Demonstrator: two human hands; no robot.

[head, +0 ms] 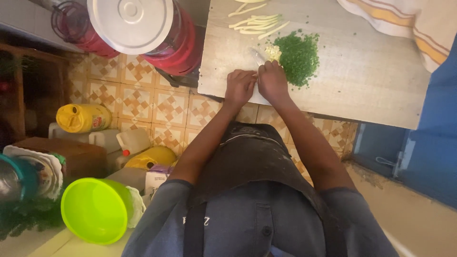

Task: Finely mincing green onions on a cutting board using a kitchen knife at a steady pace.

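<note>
**Knife on the board, both hands together**

Knife [257, 55] blade lies on the wooden cutting board [362, 81], tip beside the chopped green herbs [298, 56] and a small pale minced heap [272, 51]. Right hand [272, 82] closed on the handle end — left hand [239, 86] curled, touching it, what it grips I cannot tell. Pale strips [259, 23] further up the board. Striped cloth [419, 24] at the board's corner.

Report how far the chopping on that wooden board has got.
Done: a pile of finely chopped greens lies on the wooden board. In hand: the left hand and right hand meet at a knife beside a little pale chopped heap. Left: pale strips lie whole further up.
</note>
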